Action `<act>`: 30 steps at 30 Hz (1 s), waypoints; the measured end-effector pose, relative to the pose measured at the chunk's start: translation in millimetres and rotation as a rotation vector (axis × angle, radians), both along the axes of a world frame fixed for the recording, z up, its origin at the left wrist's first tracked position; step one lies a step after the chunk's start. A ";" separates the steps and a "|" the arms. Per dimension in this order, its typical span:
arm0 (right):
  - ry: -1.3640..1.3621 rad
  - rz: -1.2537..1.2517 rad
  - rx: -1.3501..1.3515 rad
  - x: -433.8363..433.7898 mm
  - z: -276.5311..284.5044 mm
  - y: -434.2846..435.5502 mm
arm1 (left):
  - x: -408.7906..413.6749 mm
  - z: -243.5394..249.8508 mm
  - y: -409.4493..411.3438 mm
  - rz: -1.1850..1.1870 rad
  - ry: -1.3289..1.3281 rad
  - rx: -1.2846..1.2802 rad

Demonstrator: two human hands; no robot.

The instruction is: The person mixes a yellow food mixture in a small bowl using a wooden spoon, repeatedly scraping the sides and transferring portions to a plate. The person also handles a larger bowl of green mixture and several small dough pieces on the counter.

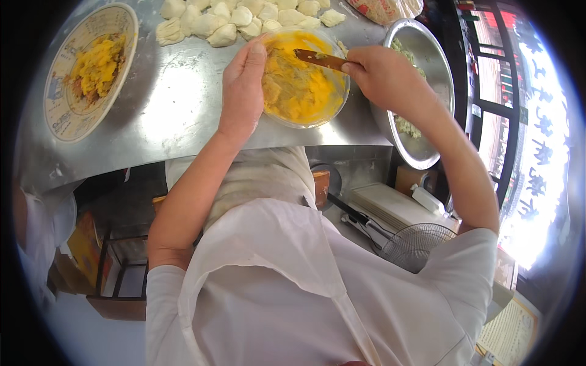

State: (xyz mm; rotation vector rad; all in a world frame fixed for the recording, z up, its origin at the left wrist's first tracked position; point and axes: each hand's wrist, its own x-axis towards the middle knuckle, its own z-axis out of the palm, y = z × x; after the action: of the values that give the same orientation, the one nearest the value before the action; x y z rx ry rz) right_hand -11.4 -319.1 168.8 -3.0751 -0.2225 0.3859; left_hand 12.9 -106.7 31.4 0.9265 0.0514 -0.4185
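My left hand (245,87) grips the left side of a clear round bowl (306,124) on the steel table. Inside the bowl is a yellow and brownish mashed mixture (297,87), smeared up the walls. My right hand (382,75) holds a flat brown spatula (322,59), its tip over the mixture with a little food stuck on it. Pieces of pale dough (222,23) lie beyond the bowl. To the right, partly behind my right forearm, a metal bowl (437,50) holds a pale green, crumbly filling (407,126).
A large patterned bowl (57,110) with yellow and brown food stands on the left of the steel table (183,110). A plastic bag (387,9) lies at the far right. Below the table edge are a fan (416,247) and a wooden stool (119,306). Part of another person (36,228) shows at left.
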 end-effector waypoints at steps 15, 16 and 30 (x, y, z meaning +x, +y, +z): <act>0.653 -0.498 0.193 64.4 25.7 20.0 | 4.6 -0.4 0.2 -0.017 -0.059 0.073; 0.662 -0.524 0.215 64.6 26.1 20.3 | 4.8 -0.4 1.2 -0.035 -0.064 0.081; 0.048 0.417 -0.228 35.9 2.2 26.8 | -1.9 -9.4 -7.4 0.034 -0.106 0.064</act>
State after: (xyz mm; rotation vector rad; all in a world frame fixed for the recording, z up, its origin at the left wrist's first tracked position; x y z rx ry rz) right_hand 24.5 -292.3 171.0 -3.2191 -0.8833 0.5303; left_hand 11.0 -114.1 22.0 1.0084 -0.0161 -0.3369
